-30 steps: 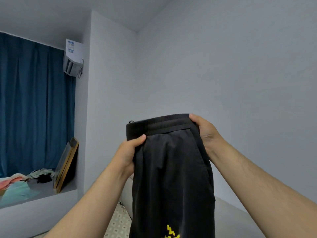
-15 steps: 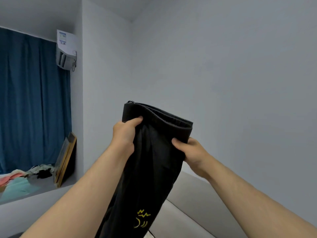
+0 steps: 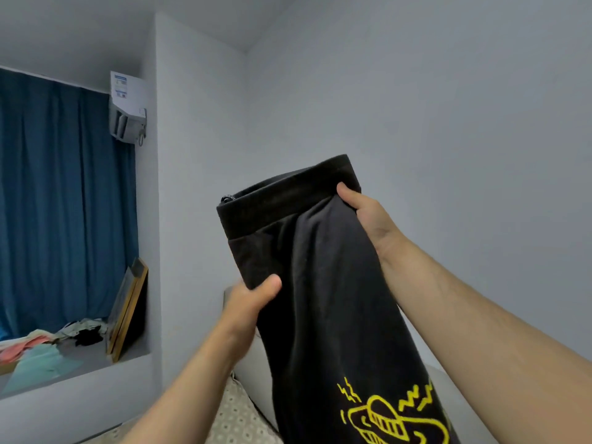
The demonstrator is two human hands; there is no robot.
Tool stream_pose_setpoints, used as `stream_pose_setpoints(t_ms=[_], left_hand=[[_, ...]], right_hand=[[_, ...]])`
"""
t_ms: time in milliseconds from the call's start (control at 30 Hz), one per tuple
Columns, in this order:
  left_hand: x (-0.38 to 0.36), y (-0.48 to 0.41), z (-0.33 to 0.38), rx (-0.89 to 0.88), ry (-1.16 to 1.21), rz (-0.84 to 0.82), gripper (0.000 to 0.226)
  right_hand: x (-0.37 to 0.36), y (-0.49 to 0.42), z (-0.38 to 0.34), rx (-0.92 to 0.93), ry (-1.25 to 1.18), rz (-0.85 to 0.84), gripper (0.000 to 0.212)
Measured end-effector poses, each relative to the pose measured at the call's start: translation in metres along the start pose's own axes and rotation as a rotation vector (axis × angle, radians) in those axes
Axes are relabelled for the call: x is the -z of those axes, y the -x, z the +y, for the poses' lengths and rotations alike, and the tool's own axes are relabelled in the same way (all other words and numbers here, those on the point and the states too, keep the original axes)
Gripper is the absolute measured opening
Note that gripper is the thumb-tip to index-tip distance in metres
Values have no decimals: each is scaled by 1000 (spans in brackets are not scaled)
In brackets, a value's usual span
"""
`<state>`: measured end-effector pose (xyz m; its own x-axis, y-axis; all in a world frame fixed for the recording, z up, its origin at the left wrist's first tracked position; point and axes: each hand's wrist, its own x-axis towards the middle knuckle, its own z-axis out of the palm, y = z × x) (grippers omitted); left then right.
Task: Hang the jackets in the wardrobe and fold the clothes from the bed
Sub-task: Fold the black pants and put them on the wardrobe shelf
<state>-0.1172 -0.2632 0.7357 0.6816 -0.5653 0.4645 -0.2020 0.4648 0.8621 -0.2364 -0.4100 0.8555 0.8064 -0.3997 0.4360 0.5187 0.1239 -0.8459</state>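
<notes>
A pair of black trousers [image 3: 323,283] with a wide elastic waistband and a yellow printed drawing low on the leg hangs in the air in front of me. My right hand [image 3: 368,216] grips the right end of the waistband, thumb on the front. My left hand [image 3: 250,302] pinches the cloth at the left edge, a little below the waistband. The lower legs run out of the frame at the bottom.
A grey headboard [image 3: 250,373] and a patterned pillow [image 3: 237,418] lie below my arms. At left a window ledge [image 3: 73,363] holds loose clothes and leaning wooden frames [image 3: 128,309], with a blue curtain [image 3: 57,203] and an air conditioner [image 3: 128,116] above. Bare grey walls stand ahead.
My right hand has risen to the waistband's right end. My left hand has slid down from the waistband to the left edge of the cloth. The yellow print now faces me.
</notes>
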Motion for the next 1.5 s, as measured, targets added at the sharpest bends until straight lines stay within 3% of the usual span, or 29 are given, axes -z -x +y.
stream_pose_setpoints(t_ms=[133,267,467,567,700,933,1067,1167,1267,1400,1500], left_hand=[[-22,36,-39,166,60,-130,53],[-31,36,-27,266,252,-118,47],[-28,9,10,293,420,3,32],[-22,-4,10,334,378,121,32],[-19,-9,4,376,353,145,31],[-2,-13,12,468,296,60,27],[18,-11,16,487,79,-37,32],[21,-4,13,574,-69,-160,33],[27,-5,11,598,-90,-80,21],[36,-22,24,596,27,145,14],[25,-25,38,551,128,183,17]], right_hand=[[2,-10,-7,43,141,96,34],[19,-13,4,-31,155,154,51],[54,36,53,-367,-58,-43,95],[57,60,83,-458,-66,-21,87],[48,78,109,-497,-123,34,65],[45,66,105,-502,-17,135,35],[47,54,91,-397,20,164,20],[44,47,82,-348,51,185,23],[43,43,72,-391,57,222,25],[51,33,59,-264,173,303,13],[57,27,51,-227,275,258,23]])
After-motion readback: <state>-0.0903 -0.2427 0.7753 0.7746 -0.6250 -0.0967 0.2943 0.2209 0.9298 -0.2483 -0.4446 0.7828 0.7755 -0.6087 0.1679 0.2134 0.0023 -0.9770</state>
